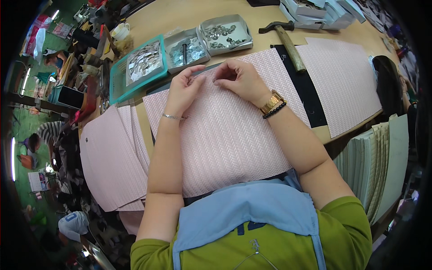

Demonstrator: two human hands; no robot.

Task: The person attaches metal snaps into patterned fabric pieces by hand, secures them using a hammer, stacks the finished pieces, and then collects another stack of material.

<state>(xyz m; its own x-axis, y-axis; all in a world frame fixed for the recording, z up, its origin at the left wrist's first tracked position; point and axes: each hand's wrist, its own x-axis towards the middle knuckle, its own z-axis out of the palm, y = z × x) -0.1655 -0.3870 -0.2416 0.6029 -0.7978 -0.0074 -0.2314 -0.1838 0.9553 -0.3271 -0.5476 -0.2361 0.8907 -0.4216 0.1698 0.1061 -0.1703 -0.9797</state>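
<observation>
Workshop — hammer (290, 48), boxed metal parts (219, 30), pink sheets (229, 128)

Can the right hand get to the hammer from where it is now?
Probably yes: the hammer lies just to the right of the right hand, and only the flat pink sheet and black strip seem to lie between.

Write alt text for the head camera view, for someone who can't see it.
A person's left hand and right hand curl close together over a pink textured sheet on a worktable. Beyond sit open boxes of small parts; a hammer lies to the right.
</observation>
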